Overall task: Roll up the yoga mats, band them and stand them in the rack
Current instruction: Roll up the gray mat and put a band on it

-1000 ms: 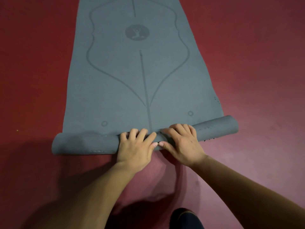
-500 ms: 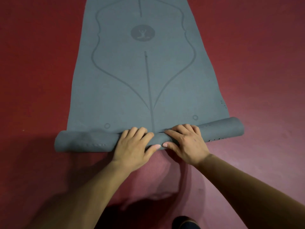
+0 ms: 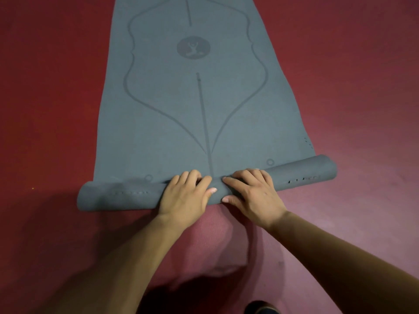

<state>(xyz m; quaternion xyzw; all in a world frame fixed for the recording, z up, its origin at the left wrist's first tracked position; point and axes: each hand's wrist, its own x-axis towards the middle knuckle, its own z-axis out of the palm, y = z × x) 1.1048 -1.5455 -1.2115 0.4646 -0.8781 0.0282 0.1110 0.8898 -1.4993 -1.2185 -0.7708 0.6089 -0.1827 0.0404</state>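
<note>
The roll (image 3: 301, 175) has advanced toward 12 o'clock along the yoga mat (image 3: 192, 105). Left hand (image 3: 184, 198) and right hand (image 3: 254, 194) press curled fingers over its centre, on the red floor (image 3: 362, 87).

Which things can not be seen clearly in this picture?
- Far end of the grey rubber yoga mat: cut off by the head view's top edge.
- Rolled part's middle: covered by left hand and right hand.
- Bands and rack: outside the view.
- Dark shape at bottom edge: cut off, unidentifiable.
</note>
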